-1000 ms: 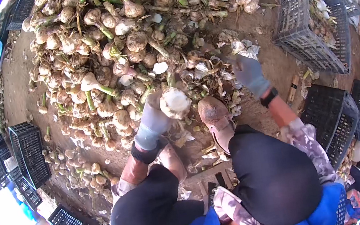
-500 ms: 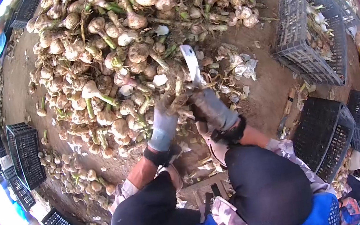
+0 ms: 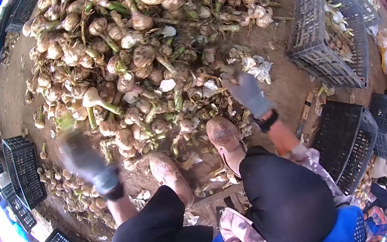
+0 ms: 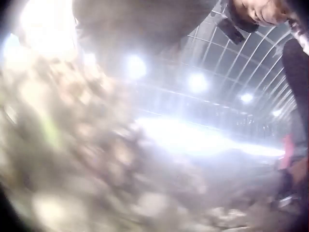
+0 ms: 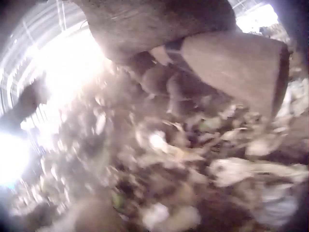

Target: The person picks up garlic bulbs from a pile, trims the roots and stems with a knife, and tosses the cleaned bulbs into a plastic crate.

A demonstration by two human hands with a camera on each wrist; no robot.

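The gloved left hand is blurred over the left edge of the garlic heap, palm side hidden. A green blur lies just beyond its fingers; whether the hand holds anything is unclear. In the left wrist view this hand is a dark smear at the top. Right of the heap's lower edge, the gloved right hand hovers above loose skins. The right wrist view shows that hand with curled fingers round a knife, whose broad, square-ended blade points right.
Two shoes stand at the heap's lower edge. Smaller bulbs lie on the ground at left. Black crates stand on the left, with another at right. A grey crate at upper right contains garlic.
The hands have parted from their meeting place above the shoes. The left moved left, and the right moved to the upper right. The bulb and stalk seen between them are no longer distinguishable.
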